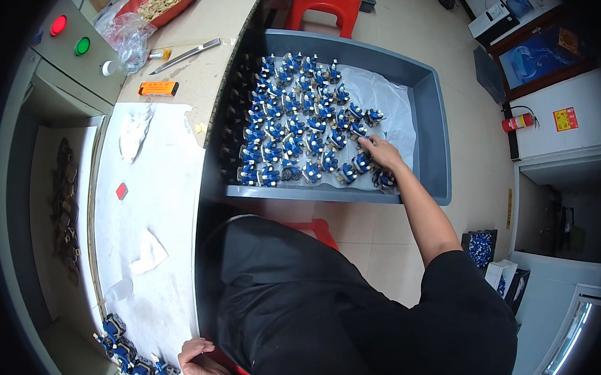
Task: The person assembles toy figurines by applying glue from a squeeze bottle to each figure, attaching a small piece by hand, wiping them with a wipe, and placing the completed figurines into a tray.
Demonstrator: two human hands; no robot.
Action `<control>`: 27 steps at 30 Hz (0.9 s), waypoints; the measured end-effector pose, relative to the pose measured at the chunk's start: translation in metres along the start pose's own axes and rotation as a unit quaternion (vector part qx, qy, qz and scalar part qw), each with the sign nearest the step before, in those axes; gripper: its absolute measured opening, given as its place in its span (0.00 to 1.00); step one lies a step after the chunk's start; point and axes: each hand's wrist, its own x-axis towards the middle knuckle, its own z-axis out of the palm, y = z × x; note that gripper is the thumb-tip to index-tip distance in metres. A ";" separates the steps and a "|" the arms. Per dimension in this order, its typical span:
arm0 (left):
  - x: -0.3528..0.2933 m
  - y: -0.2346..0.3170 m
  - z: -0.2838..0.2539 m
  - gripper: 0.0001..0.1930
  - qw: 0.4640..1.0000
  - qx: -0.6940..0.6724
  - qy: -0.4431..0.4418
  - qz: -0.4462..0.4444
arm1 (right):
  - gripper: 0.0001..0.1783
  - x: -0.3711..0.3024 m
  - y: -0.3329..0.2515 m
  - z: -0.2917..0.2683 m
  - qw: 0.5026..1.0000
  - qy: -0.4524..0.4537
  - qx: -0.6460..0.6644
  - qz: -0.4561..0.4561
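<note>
Black shirt point(359, 305): nearest the camera
Blue figurines point(315, 125): spread inside the grey tray point(431, 115)
Right hand point(383, 154): fingers at figurines; cannot tell whether grasping
Left hand point(204, 367): fingers loosely bent, released, at worktop point(164, 213) edge

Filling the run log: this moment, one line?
right hand: at blue figurines in grey tray | left hand: by table edge | grips: unclear

Right hand point(382, 153) stretched forward, fingers point(367, 143) bent, left hand point(204, 367) low, loosely curled.
</note>
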 end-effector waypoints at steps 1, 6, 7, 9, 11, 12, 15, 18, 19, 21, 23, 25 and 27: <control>0.001 0.001 -0.001 0.21 1.000 -0.002 0.006 0.000 | 0.40 -0.004 -0.011 0.004 0.998 -0.023 0.056 0.004; -0.009 0.012 -0.011 0.23 1.000 -0.003 0.014 -0.011 | 0.32 -0.018 0.010 0.008 0.981 0.069 0.151 -0.097; -0.009 0.001 -0.005 0.24 0.999 -0.002 0.037 -0.031 | 0.33 -0.009 0.043 0.008 0.982 0.091 0.133 -0.098; -0.004 -0.005 0.000 0.25 0.998 -0.020 0.034 -0.043 | 0.36 -0.023 0.077 -0.004 0.994 0.108 -0.030 0.016; -0.004 0.001 -0.003 0.25 0.998 -0.033 0.039 -0.036 | 0.35 -0.035 0.094 0.000 0.999 0.002 -0.006 0.035; -0.006 0.003 -0.006 0.25 0.998 -0.035 0.034 -0.033 | 0.34 -0.043 0.086 0.005 0.999 -0.019 0.030 0.019; -0.006 0.009 -0.003 0.25 0.998 -0.033 0.022 -0.038 | 0.33 -0.046 0.060 0.007 0.997 -0.051 0.049 -0.017; -0.005 0.013 -0.005 0.24 1.000 -0.018 -0.003 -0.015 | 0.32 -0.043 0.047 0.003 0.995 -0.088 0.038 -0.037; -0.006 0.012 -0.007 0.24 1.000 -0.016 0.002 -0.012 | 0.31 -0.037 0.046 -0.002 0.994 -0.104 0.018 -0.024; -0.006 0.009 -0.011 0.24 1.000 -0.014 0.021 -0.016 | 0.29 -0.024 0.041 -0.023 0.994 -0.100 -0.035 -0.007; -0.002 0.009 -0.012 0.24 0.999 -0.012 0.031 -0.021 | 0.29 0.008 0.038 -0.034 0.996 0.078 -0.013 -0.039; -0.001 0.012 -0.010 0.24 0.999 -0.010 0.039 -0.028 | 0.28 0.048 0.034 -0.025 0.981 0.188 0.019 -0.051; 0.000 0.018 -0.009 0.25 1.000 0.012 0.009 -0.012 | 0.27 0.090 0.039 -0.006 0.952 0.294 0.055 -0.061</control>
